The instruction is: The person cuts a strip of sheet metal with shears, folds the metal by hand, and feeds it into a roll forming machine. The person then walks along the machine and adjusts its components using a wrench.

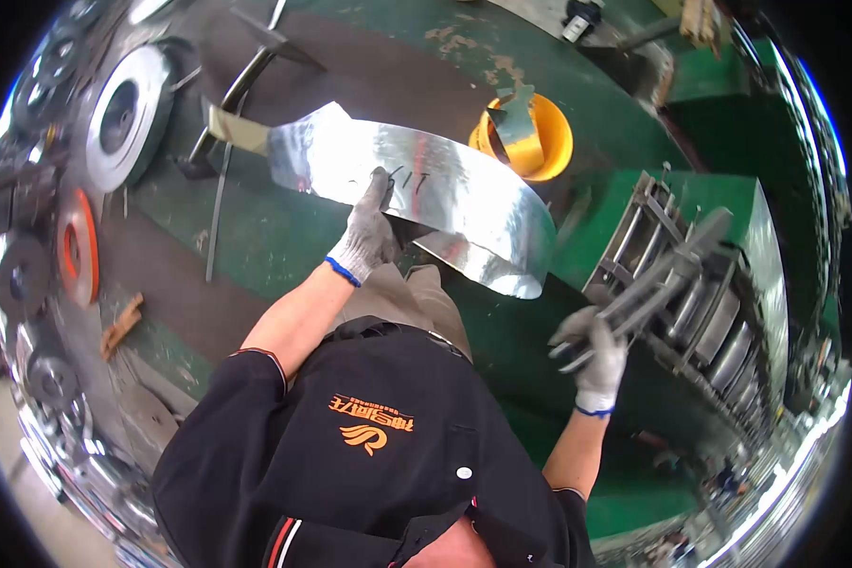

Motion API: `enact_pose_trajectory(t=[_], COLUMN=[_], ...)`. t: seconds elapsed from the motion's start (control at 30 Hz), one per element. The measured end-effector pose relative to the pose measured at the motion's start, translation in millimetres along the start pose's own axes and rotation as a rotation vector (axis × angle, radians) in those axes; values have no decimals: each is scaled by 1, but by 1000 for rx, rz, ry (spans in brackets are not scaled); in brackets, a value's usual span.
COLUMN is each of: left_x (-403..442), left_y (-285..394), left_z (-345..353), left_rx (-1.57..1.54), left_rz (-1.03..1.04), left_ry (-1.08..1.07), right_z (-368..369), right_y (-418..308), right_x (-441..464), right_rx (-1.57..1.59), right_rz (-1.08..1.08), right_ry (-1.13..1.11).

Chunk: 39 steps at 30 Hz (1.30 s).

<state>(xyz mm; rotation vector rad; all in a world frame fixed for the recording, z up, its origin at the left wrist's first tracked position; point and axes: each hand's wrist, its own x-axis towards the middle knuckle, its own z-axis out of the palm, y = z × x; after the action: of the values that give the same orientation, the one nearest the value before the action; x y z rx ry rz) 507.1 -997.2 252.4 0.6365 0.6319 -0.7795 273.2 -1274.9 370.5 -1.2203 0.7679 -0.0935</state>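
A curved strip of shiny sheet metal (445,180) with handwritten black marks arches in front of my body. My gloved left hand (369,227) grips its near edge, thumb on the marked face; the other fingers are hidden behind it. On the right, my gloved right hand (592,350) is closed around long grey metal shears (667,275). They point up and to the right, over a machine with rollers (701,312). Motion blurs their outline, so I cannot tell whether the blades touch the machine.
A yellow round container (554,142) with a metal offcut stands beyond the strip. Heavy discs, one grey (128,118) and one orange-rimmed (78,246), line the left. A metal stand (241,85) is at upper left. Brown wood pieces (121,327) lie on the green floor (256,246).
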Motion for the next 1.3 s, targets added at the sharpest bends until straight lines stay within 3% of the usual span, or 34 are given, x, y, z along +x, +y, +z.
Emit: enact_pose_trajectory(t=[0.03, 0.1, 0.13, 0.27, 0.3, 0.4, 0.43, 0.5, 0.53, 0.57, 0.63, 0.73, 0.8, 0.87, 0.93, 0.97, 1.03, 1.13, 1.17, 1.23, 1.27, 1.3], left_x=[16, 32, 27, 54, 59, 66, 92, 112, 117, 119, 127, 127, 134, 139, 145, 139, 124, 108, 105, 118, 127, 135], left_y=[-2, 2, 9, 14, 14, 17, 10, 9, 11, 7, 5, 1, 1, -3, -12, -8, -6, -14, -15, -10, -12, -13], left_z=[-8, -5, 6, 3, 7, 4, -25, -41, -48, -48, -46, -50, -62, -74, -88, -87, -64, -45, -38, -52, -62, -73], left_rx=[68, 220, 312, 486, 504, 609, 835, 966, 1084, 972, 835, 906, 968, 1011, 1098, 1314, 1204, 1073, 1072, 1145, 1056, 1068], left_rz=[62, 111, 72, -121, -121, -111, -169, -252, -188, -126, -70, -31, -51, -43, 240, 156, -93, -26, 25, 11, 99, 103], left_ry=[-29, 13, 84, 133, 141, 145, 295, 367, 310, 281, 214, 298, 286, 288, 110, 132, 298, 312, 339, 391, 247, 250], right_z=[12, 47, 69, 117, 123, 166, 174, 180, 192, 206, 217, 230, 235, 246, 257, 260, 262, 275, 278, 278, 281, 286], right_y=[15, 29, 32, 95, 129, 165, 180, 219, 218, 209, 210, 225, 233, 240, 240, 240, 234, 228, 223, 239, 239, 251], right_x=[-5, -24, -31, -44, -49, -62, -66, -75, -77, -77, -81, -89, -89, -84, -76, -69, -54, -38, -34, -23, -19, -18], right_rx=[-178, -92, -136, -298, -262, -9, -43, -33, 92, 214, 173, 324, 181, 289, 444, 437, 482, 700, 894, 952, 910, 922], right_rz=[-32, 177, 286, 392, 339, 459, 459, 521, 490, 453, 469, 478, 518, 494, 535, 533, 650, 491, 566, 662, 657, 657], right_ry=[-34, 15, 57, 18, 5, 102, 76, 12, 11, 10, -24, 14, -21, 25, 107, 89, 49, 79, 79, -14, -3, -7])
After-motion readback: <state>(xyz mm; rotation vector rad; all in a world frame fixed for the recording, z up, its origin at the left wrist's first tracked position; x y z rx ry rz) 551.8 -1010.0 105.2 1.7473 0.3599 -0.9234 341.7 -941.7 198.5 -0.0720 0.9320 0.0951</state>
